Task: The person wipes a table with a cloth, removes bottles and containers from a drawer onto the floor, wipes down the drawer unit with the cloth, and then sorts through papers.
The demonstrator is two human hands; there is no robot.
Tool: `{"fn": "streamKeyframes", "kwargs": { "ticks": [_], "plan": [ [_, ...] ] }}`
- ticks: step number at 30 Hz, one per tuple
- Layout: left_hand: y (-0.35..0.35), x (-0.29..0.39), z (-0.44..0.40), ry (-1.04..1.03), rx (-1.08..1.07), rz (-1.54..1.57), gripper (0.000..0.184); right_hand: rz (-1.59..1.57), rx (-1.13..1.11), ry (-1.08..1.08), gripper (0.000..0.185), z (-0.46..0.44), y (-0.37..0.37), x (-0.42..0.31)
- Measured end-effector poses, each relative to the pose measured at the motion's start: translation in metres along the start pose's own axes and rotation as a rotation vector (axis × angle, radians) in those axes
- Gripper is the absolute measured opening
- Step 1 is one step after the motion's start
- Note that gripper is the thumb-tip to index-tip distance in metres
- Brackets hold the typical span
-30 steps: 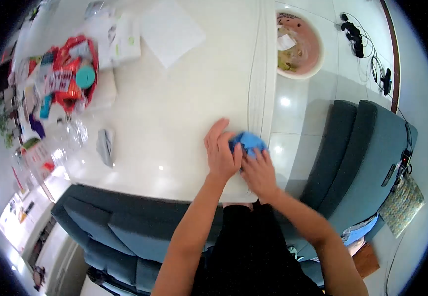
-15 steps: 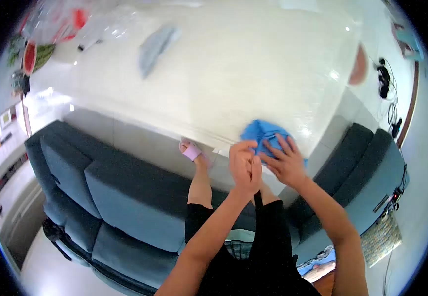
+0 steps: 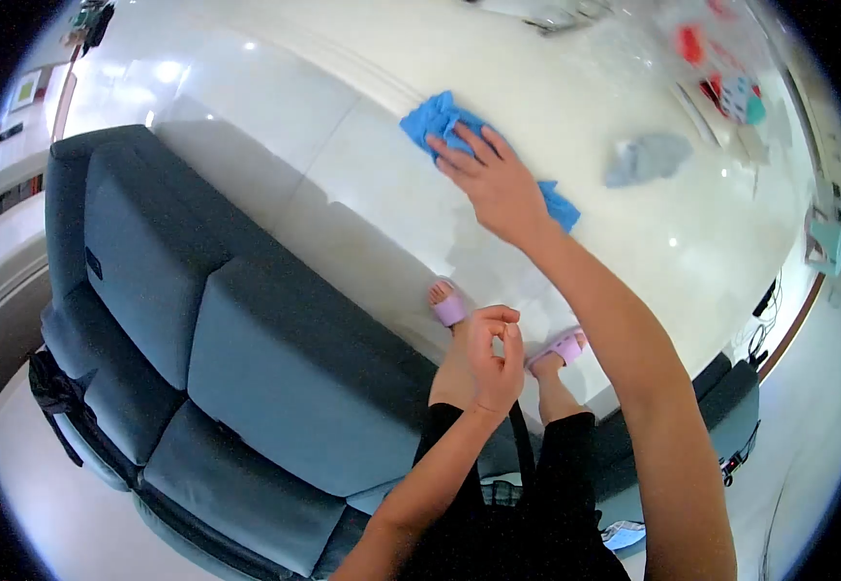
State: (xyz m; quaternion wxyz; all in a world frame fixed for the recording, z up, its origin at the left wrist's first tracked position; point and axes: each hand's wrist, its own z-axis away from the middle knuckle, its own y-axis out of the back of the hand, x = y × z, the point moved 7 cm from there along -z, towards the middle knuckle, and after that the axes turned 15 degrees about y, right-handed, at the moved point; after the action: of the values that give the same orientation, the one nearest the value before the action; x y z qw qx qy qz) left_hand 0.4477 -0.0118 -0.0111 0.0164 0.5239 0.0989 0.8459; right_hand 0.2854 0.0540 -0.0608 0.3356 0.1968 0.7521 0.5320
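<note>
My right hand (image 3: 498, 184) lies palm down on a crumpled blue cloth (image 3: 430, 118) near the edge of the glossy cream tabletop (image 3: 382, 58). Its fingers are spread, and the cloth shows in front of them and beside the wrist. My left hand (image 3: 496, 358) hangs in front of my body, well away from the cloth. Its fingers curl in toward the thumb, with nothing visible in them. A grey cloth (image 3: 648, 160) lies farther right on the tabletop.
Clear plastic with red print (image 3: 696, 48) lies at the back right. A dark grey-blue sofa (image 3: 275, 368) runs along the left, with another seat (image 3: 720, 387) at the right. My feet in pink slippers (image 3: 449, 308) stand on the tiled floor between table and sofa.
The view has turned left. My right hand has carried the blue cloth leftward along the table edge, away from my left hand, which stays curled. A watermelon slice has left the view.
</note>
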Motion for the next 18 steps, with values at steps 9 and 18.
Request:
{"fn": "streamKeyframes", "kwargs": {
  "ticks": [9, 18],
  "plan": [
    [0.086, -0.004, -0.070, 0.028, 0.176, 0.097, 0.014, 0.101, -0.101, 0.013, 0.042, -0.076, -0.020, 0.020],
    [0.135, 0.042, -0.181, 0.081, 0.179, 0.031, 0.012, 0.105, -0.002, 0.085, 0.041, -0.243, -0.050, 0.058]
  ]
}}
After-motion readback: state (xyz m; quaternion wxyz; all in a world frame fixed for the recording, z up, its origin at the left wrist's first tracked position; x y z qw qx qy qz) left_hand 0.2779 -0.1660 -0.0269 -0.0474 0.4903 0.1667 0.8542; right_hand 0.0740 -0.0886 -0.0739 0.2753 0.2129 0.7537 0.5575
